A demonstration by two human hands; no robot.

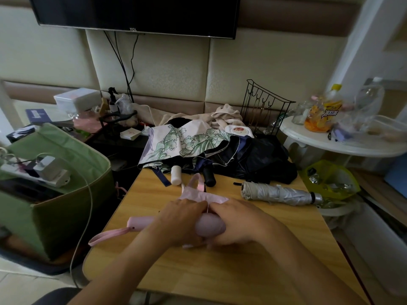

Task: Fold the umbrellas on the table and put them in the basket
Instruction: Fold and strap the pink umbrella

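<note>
I am gripping the pink umbrella (pixel 207 225) with both hands over the wooden table (pixel 220 271), my left hand (pixel 180 219) curling around its middle and my right hand (pixel 237 223) wrapping its rolled end, while the green basket (pixel 66 194) is sitting to my left.

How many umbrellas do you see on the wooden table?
4: a pink umbrella gripped by both hands, a silver umbrella rolled at the right, a floral umbrella and a dark umbrella loose at the back. That pile may hide more.
</note>
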